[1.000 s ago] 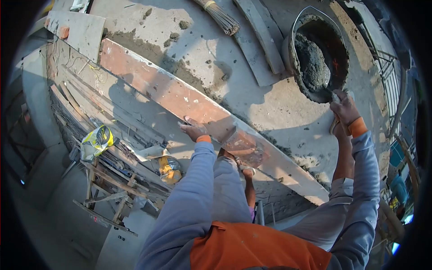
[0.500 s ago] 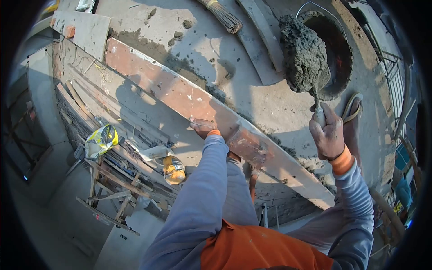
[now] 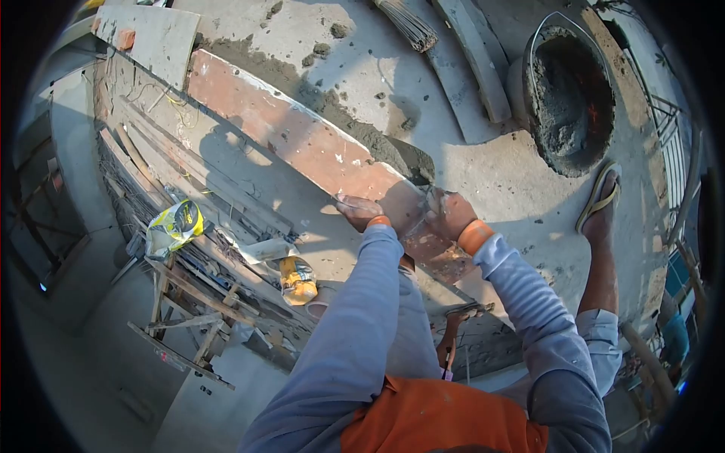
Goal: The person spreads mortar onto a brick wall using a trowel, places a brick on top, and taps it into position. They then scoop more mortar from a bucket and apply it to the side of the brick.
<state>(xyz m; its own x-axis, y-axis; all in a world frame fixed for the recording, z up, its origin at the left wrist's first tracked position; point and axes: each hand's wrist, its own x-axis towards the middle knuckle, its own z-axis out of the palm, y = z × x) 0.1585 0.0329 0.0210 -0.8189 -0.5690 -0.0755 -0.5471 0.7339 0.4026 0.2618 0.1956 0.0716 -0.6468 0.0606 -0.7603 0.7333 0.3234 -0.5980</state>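
Note:
My right hand (image 3: 451, 214) is closed round a trowel's handle, over the reddish board (image 3: 302, 143). Beyond it, the dark trowel blade (image 3: 414, 160) lies low by the board's upper long edge, against a strip of wet mortar (image 3: 355, 128). My left hand (image 3: 359, 211) rests at the lower edge of the board with its fingers stretched out, holding nothing visible. The bucket (image 3: 535, 98), with grey mortar (image 3: 563, 113) inside, stands at the upper right, apart from both hands.
A stick bundle (image 3: 408, 24) and planks (image 3: 476, 60) lie near the bucket. My sandalled foot (image 3: 602, 198) is below it. Scrap wood, a yellow bag (image 3: 175, 226) and a yellow-orange packet (image 3: 298, 281) are lower left. Another person's limb (image 3: 451, 336) shows below the board.
The trowel came out of the bucket heaped with mortar, then moved left and down to the board's upper edge with my right hand. My left hand stays by the board, slightly shifted.

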